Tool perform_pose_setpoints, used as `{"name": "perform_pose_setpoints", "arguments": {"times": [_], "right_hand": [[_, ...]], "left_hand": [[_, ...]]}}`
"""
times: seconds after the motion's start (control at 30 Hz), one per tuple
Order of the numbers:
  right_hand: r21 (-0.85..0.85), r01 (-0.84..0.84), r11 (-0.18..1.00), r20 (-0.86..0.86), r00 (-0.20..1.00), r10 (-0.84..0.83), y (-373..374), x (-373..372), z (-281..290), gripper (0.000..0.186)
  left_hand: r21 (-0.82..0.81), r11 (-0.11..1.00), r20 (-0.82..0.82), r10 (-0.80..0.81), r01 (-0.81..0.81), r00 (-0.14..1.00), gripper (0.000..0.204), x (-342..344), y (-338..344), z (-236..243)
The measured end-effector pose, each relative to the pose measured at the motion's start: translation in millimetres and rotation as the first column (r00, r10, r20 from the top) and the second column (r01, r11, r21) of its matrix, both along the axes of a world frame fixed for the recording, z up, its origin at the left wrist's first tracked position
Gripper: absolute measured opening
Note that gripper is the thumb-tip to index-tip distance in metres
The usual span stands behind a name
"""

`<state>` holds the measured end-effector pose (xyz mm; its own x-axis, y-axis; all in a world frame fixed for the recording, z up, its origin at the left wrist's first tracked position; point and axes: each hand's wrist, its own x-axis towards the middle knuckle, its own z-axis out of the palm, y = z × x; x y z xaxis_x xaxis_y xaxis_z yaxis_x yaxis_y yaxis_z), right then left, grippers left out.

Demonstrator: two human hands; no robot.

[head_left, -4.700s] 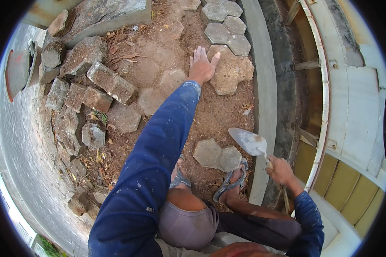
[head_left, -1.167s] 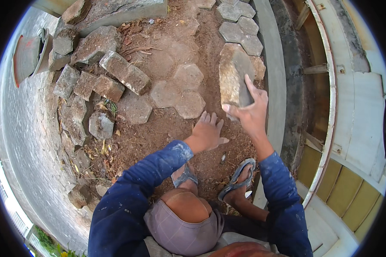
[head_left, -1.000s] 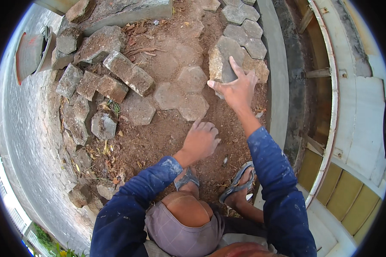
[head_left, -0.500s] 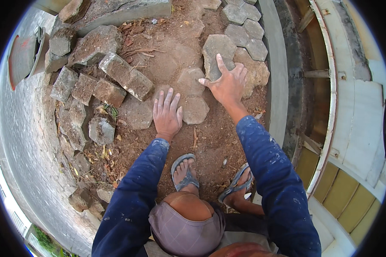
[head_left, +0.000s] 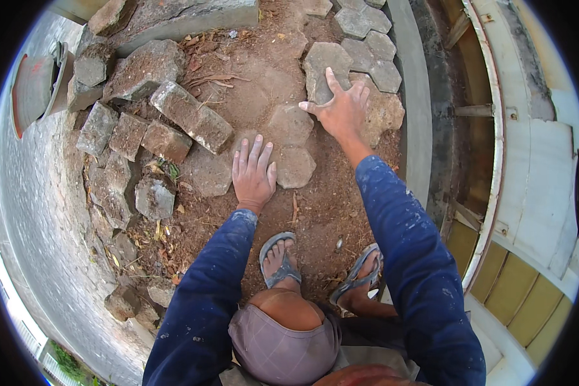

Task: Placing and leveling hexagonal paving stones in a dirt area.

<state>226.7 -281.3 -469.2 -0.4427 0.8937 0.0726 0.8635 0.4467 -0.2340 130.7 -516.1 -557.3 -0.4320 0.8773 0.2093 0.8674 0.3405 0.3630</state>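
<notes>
My left hand [head_left: 254, 175] lies flat with its fingers spread, over dirt and the right edge of a dusty hexagonal paver [head_left: 211, 172]. My right hand [head_left: 342, 114] is spread against a grey paving block [head_left: 325, 63]. Its index finger stretches over the block's top and its thumb points left by the near edge; the other fingers are slightly bent. Under and beside that hand is a tan, rough-edged paver [head_left: 385, 114]. Between my hands, two dirt-covered hexagonal pavers, a farther one [head_left: 290, 124] and a nearer one [head_left: 294, 167], sit in the soil.
Several loose blocks [head_left: 192, 116] are heaped at the left, beside a paved road [head_left: 38, 212]. Laid grey hexagons [head_left: 385, 75] run along a concrete curb [head_left: 413, 128] at the right. Two stacked tubs [head_left: 35, 87] stand far left. My sandalled feet [head_left: 280, 260] are on the dirt.
My right hand has moved a little away from me, and the grey paving block has shifted the same way, toward the laid hexagons. My left hand stays flat in nearly the same place.
</notes>
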Motion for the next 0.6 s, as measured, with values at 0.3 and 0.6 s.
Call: {"name": "perform_pose_setpoints", "arguments": {"times": [0.3, 0.6], "right_hand": [[0.019, -0.012, 1.000, 0.082, 0.997, 0.010, -7, -2, 1, 0.097], [-0.062, 0.107, 0.992, -0.074, 0.991, -0.111, 2, -6, 14, 0.100]], "left_hand": [[-0.012, 1.000, -0.010, 0.002, -0.002, 1.000, 0.050, 1, -2, -2], [0.001, 1.000, -0.004, -0.006, 0.006, 1.000, 0.049, 1, 0, -2]]}}
